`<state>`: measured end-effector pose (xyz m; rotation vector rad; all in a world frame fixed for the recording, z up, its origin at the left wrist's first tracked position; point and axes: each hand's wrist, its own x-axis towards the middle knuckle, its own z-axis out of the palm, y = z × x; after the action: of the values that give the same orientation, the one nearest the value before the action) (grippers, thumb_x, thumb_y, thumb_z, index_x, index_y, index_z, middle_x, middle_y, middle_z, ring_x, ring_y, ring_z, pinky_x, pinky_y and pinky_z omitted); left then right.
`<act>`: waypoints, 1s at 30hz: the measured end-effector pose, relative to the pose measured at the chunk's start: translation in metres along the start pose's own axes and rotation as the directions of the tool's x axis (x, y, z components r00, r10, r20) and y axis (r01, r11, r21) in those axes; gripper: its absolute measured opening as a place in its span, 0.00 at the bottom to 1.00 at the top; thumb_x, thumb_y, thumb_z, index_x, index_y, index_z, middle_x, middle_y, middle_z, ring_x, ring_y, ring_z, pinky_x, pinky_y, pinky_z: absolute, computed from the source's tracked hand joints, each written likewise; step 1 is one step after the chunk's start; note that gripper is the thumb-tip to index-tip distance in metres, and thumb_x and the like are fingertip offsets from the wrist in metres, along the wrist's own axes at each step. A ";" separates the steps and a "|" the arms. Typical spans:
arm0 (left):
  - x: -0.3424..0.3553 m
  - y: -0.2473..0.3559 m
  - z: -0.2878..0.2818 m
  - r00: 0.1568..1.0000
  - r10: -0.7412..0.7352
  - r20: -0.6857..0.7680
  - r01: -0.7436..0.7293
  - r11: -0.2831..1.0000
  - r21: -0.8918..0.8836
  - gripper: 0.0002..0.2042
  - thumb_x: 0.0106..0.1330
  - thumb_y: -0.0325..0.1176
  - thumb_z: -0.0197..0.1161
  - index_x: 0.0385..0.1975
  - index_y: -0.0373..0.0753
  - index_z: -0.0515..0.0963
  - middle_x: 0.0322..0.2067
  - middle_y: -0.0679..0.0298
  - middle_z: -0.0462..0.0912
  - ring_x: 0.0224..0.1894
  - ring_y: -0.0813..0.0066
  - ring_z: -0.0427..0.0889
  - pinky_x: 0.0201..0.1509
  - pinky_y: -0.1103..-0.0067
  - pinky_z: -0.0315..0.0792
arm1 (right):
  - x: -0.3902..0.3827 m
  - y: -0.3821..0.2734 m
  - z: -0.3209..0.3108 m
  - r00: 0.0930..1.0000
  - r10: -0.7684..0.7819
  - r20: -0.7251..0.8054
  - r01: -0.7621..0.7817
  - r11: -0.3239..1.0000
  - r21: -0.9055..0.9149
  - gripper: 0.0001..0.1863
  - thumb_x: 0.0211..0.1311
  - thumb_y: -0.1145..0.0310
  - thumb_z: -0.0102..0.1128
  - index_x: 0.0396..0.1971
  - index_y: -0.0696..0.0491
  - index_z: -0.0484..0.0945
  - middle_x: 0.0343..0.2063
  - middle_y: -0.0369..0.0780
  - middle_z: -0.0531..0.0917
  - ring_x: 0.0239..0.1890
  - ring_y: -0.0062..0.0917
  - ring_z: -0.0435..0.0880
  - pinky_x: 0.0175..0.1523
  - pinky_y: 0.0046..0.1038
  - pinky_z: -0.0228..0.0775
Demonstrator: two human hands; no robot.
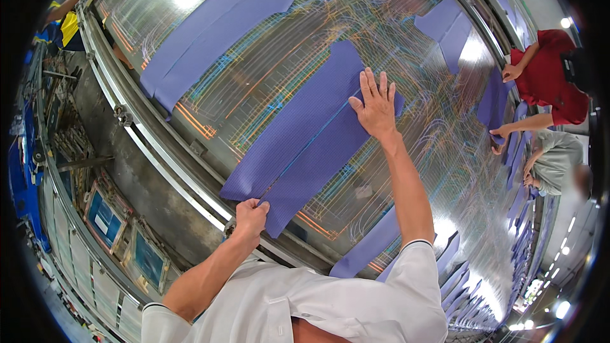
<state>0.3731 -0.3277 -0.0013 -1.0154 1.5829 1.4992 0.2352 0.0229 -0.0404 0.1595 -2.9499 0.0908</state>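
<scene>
In a long workshop with ceiling lights (563, 309) on the right, a broad glossy table (279, 57) covered in criss-crossing orange, blue and pale lines. Along its left side, a bright metal rail (152, 152); past that, farther left and lower, two framed blue panels (149, 259).

Spread flat across the middle of the table, a ribbed purple sheet (298, 108), running from near left to far right, with a bluish line along its length; cannot tell whether seam or gap. At its near end, the left hand (252, 219), thumb and fingers clamped together on the purple edge, right beside that line. Farther off and to the right, the right hand (376, 108), palm down on the sheet's far right part, fingers straight and a little apart.

Toward the far left, apart from the first, another purple sheet (197, 38). Toward the far right, a smaller purple piece (445, 28). Near right, more purple strips (372, 241) in a row along the table. Across on the right, a co-worker in red (553, 82), both hands at a purple piece; just nearer, a co-worker in grey (559, 159).
</scene>
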 end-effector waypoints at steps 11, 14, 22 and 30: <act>-0.002 0.001 0.000 1.000 0.002 0.018 -0.002 1.000 0.019 0.04 0.66 0.27 0.59 0.30 0.35 0.75 0.20 0.69 0.72 0.18 0.81 0.67 0.20 0.78 0.59 | -0.092 -0.161 -0.016 0.845 -0.526 0.091 0.447 0.790 0.420 0.40 0.64 0.35 0.41 0.67 0.49 0.64 0.69 0.38 0.62 0.73 0.43 0.52 0.74 0.52 0.40; -0.001 -0.002 -0.002 0.999 0.029 0.019 -0.029 0.999 0.045 0.03 0.66 0.26 0.59 0.31 0.34 0.75 0.20 0.69 0.72 0.19 0.81 0.68 0.21 0.79 0.60 | -0.084 -0.165 -0.014 0.864 -0.496 0.086 0.425 0.811 0.402 0.38 0.64 0.37 0.44 0.66 0.48 0.65 0.69 0.37 0.62 0.73 0.42 0.52 0.74 0.51 0.40; -0.003 -0.010 -0.002 0.993 0.119 0.021 -0.120 0.990 0.079 0.06 0.65 0.26 0.59 0.37 0.31 0.76 0.24 0.68 0.75 0.24 0.82 0.70 0.28 0.79 0.64 | 0.007 -0.071 0.010 0.997 -0.047 -0.067 0.058 0.983 0.175 0.35 0.66 0.42 0.48 0.66 0.49 0.65 0.69 0.40 0.63 0.72 0.47 0.54 0.74 0.52 0.41; -0.070 0.005 -0.011 0.546 0.823 0.158 -0.719 0.363 0.592 0.17 0.62 0.26 0.61 0.51 0.30 0.72 0.49 0.48 0.77 0.53 0.56 0.77 0.55 0.67 0.72 | -0.045 -0.157 -0.014 0.963 -0.267 0.036 0.247 0.928 0.280 0.38 0.64 0.40 0.48 0.67 0.50 0.64 0.69 0.41 0.61 0.72 0.49 0.52 0.73 0.55 0.42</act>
<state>0.3991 -0.3339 0.0647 0.0869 2.6706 1.2497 0.2989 -0.1276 -0.0275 0.5994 -2.9430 0.4646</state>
